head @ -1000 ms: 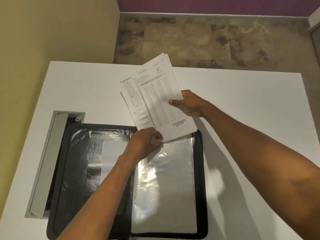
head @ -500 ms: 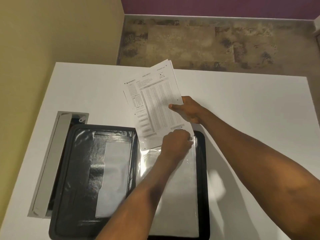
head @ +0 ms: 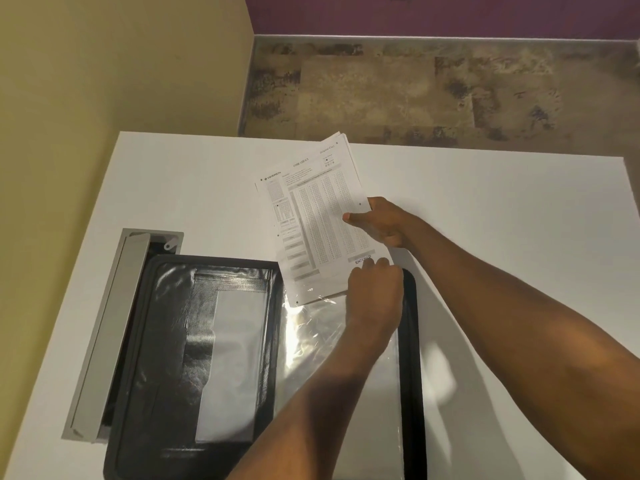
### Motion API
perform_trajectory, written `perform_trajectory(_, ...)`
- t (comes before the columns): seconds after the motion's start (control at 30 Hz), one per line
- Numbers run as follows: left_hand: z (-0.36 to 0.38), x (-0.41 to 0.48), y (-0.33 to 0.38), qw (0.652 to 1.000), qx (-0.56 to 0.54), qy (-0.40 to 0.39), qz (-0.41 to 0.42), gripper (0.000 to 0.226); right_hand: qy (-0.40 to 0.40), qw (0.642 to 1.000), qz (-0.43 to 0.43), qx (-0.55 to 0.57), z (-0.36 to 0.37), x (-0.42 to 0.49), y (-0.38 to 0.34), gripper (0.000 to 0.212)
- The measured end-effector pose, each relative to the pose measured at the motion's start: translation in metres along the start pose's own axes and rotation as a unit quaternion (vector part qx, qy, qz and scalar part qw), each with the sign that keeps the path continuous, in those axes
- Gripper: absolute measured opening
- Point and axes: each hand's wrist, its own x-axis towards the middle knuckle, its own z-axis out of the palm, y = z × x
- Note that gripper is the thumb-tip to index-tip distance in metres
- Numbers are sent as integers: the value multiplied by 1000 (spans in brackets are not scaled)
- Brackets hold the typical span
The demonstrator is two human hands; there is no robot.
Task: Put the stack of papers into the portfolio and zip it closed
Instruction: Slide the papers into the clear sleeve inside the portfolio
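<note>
White papers [head: 322, 216] lower into portfolio [head: 166, 341] than before

Both hands [head: 375, 289] hold papers [head: 322, 220] over the open portfolio [head: 166, 358].

A stack of white printed papers [head: 318, 220], covered in small grids and tables, is tilted, its lower edge over the top of a clear plastic sleeve. The black portfolio [head: 166, 341] lies open and flat, a dark leather-like pocket on its left half, the clear sleeve on its right.
</note>
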Motion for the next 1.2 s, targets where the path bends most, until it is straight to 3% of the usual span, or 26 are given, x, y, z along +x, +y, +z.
perform_trajectory(0.13,9,3,-6,998,-2,43,56,17,26,999,17,-36,-3,-1,8,59)
perform_trajectory(0.33,13,2,-19,995,-40,22,93,21,36,999,7,5,-2,-5,23,66)
perform_trajectory(0.4,14,2,-23,994,-53,10,92,24,46,999,14,15,-1,-6,28,55)
perform_trajectory(0.47,15,5,-26,995,-63,4,81,25,57,998,15,3,2,-9,33,26)
perform_trajectory(0.53,16,8,-29,996,-68,3,66,25,76,997,16,-11,4,-12,40,12)
perform_trajectory(0.73,26,6,-26,997,-76,6,29,25,60,997,34,26,2,-30,48,37)
perform_trajectory(0.8,28,5,-25,996,-85,14,-4,26,24,997,50,61,-5,-34,45,34)
perform_trajectory(0.87,30,5,-24,996,-89,15,-17,27,49,997,50,40,-12,-35,37,8)
perform_trajectory(0.93,29,5,-22,995,-95,10,-21,28,121,991,47,-19,-20,-31,30,34)
perform_trajectory(0.97,29,6,-22,995,-96,6,-24,28,143,988,47,-30,-23,-29,29,36)
perform_trajectory(1.2,29,11,-24,996,-87,2,-27,31,110,991,55,-55,-35,-40,30,21)
